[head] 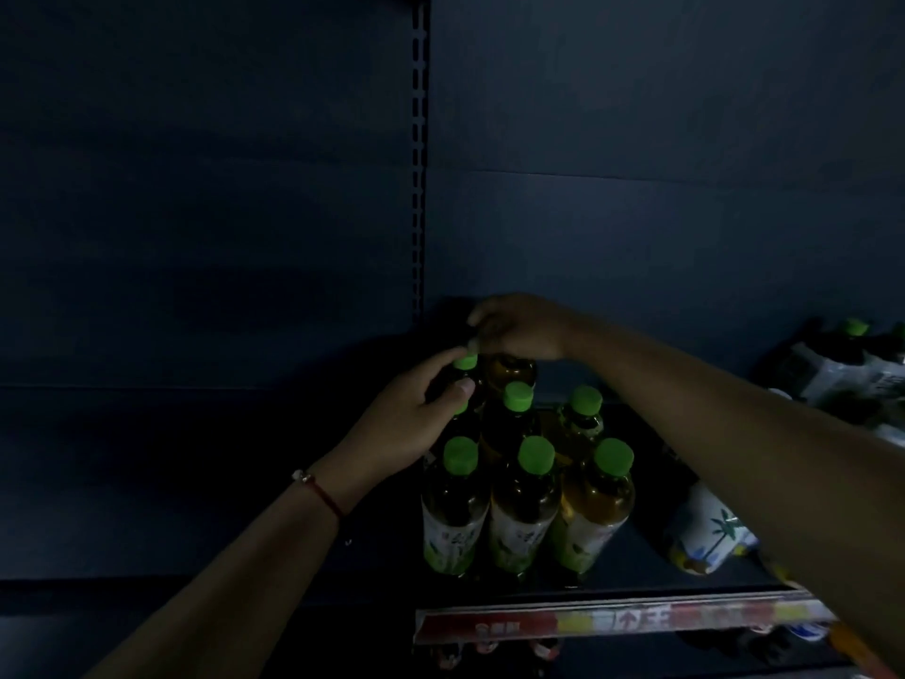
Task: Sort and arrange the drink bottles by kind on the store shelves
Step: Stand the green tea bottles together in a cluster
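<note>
Here, both hands (curled) around bottles.

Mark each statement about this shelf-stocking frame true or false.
1. The front row of the green-capped bottles holds three. True.
2. The left hand grips a bottle neck in the back row. True.
3. The right hand rests on the price strip. False: it reaches over a back-row bottle top.
4. The caps are red. False: green.
5. A bracelet circles the left wrist. True.
</note>
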### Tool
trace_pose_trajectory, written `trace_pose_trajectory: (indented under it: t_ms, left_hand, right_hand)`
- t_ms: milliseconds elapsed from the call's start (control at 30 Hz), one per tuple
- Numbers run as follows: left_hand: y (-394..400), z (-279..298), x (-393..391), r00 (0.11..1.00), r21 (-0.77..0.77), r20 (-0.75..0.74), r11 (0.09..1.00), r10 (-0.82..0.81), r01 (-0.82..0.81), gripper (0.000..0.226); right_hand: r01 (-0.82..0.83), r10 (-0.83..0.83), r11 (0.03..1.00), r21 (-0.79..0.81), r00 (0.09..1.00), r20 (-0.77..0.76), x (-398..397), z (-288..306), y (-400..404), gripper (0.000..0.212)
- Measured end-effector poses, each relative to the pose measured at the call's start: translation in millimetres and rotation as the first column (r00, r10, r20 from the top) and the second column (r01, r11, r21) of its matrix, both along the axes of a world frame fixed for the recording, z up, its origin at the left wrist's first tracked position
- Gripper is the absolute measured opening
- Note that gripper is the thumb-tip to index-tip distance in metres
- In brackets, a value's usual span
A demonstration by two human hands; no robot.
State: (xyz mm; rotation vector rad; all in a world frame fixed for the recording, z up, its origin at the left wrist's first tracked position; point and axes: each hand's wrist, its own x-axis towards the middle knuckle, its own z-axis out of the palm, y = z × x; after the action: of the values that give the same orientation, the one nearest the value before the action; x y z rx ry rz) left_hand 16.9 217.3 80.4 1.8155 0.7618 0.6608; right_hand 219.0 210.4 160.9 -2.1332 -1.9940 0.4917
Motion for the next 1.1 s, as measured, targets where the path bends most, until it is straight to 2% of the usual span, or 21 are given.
trace_pose_trajectory:
  t_ms: [33,100,167,300,400,500,600,700,833,900,1000,1100]
  left_hand:
    - [-0.7,-2.8,-1.0,1.0,0.0,-0.001,1.0,-0.011,0.011,0.041]
    - [-3.1,-7.6,-1.9,1.0,-0.008,-0.006,1.0,-0.015,0.014,0.044]
    - [-4.0,-11.2,-2.2,1.0,-0.036,-0.012,0.999,-0.002,0.002,0.051]
    - [-3.7,-17.1,-3.8,1.0,-0.083,0.004,0.996,0.009,-0.008,0.063]
    - [-4.6,-21.4,-6.6,0.999,-0.122,0.043,0.992,-0.012,0.017,0.063]
    - [-4.3,-22.3,-9.1,0.999,-0.109,0.028,0.994,-0.025,0.028,0.06]
    - [-4.2,-21.2,-9.9,0.998,-0.112,0.041,0.993,-0.044,0.048,0.056]
    - [-6.0,-18.2,-12.7,0.998,-0.117,0.044,0.992,-0.042,0.046,0.063]
    - [-21.4,-7.8,-20.1,0.996,-0.118,0.085,0.992,-0.026,0.036,0.038]
    - [-34.1,-4.7,-31.3,0.997,-0.04,0.059,0.998,-0.043,0.045,0.054]
    - [-55.8,-9.7,-48.7,0.99,0.205,-0.119,0.973,-0.079,0.102,0.082]
    - [-75.0,-24.9,-52.8,0.979,0.512,-0.203,0.852,0.002,0.105,0.089]
  right_hand:
    - [0.03,-0.03,1.0,0.01,1.0,-0.007,4.0,1.4,-0.1,0.053]
    - [0.033,-0.025,0.997,-0.076,0.993,0.113,7.7,-2.1,-1.2,0.054]
    - [0.016,0.021,0.985,-0.174,0.977,0.212,9.5,-10.3,-3.4,0.045]
    - [-0.006,0.038,0.991,-0.132,0.97,0.24,22.2,-8.8,-3.8,0.034]
    - [-0.052,0.08,0.984,-0.169,0.982,0.169,20.8,-4.7,-5.3,0.029]
    - [-0.1,0.114,0.987,-0.125,0.987,0.115,15.7,-7.8,-3.6,0.027]
    - [-0.073,0.075,0.992,-0.103,0.997,0.011,17.3,-11.3,-4.3,0.028]
    - [-0.036,0.034,0.994,-0.102,0.999,-0.023,18.9,-13.0,-9.4,0.033]
    - [0.063,-0.077,0.993,-0.103,0.987,-0.141,17.9,-11.6,-23.6,0.041]
    - [0.088,-0.095,0.995,-0.051,0.984,-0.152,14.6,-6.9,-40.3,0.047]
    - [0.073,-0.065,0.995,0.065,0.991,-0.12,4.7,1.0,-88.0,0.055]
    - [-0.033,0.045,0.995,0.094,0.99,-0.13,-11.6,-8.6,-138.1,0.061]
